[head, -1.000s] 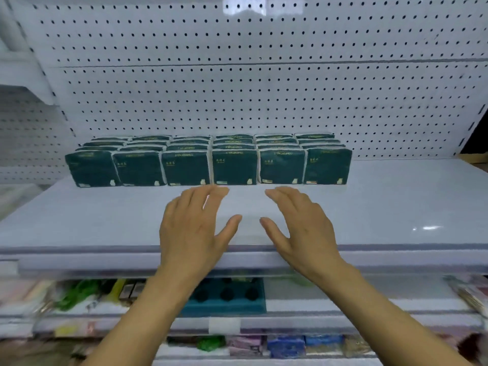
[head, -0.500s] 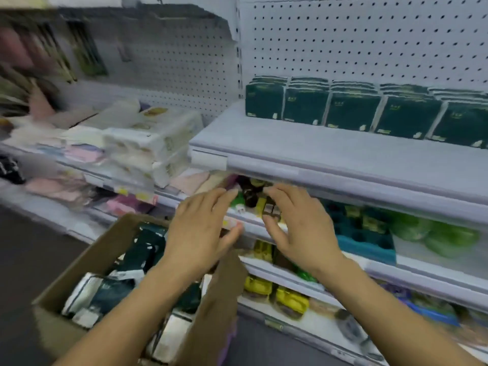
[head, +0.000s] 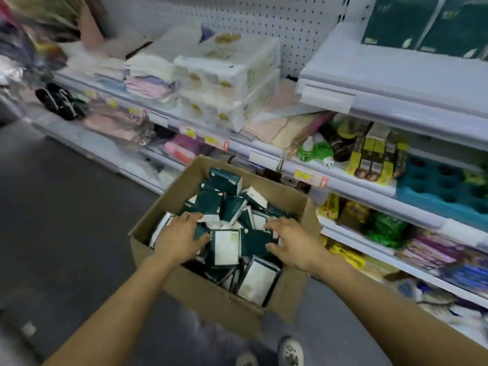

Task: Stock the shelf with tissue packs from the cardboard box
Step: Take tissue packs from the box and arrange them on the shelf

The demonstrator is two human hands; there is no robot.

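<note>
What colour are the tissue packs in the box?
Dark green with white sides, tissue packs, head view.

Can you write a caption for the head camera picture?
Both hands reach into a box of jumbled tissue packs.

We have one view only, from a wide-angle camera worn on the head. We look steeply down and forward from above an open brown cardboard box (head: 219, 297) on the dark grey floor (head: 66, 220); both forearms enter from the near edge, and the box sits centre, near us. White metal shelving (head: 396, 83) runs from far left to near right, its straight edges bowed by the lens. The frame's margins are blurred.
</note>
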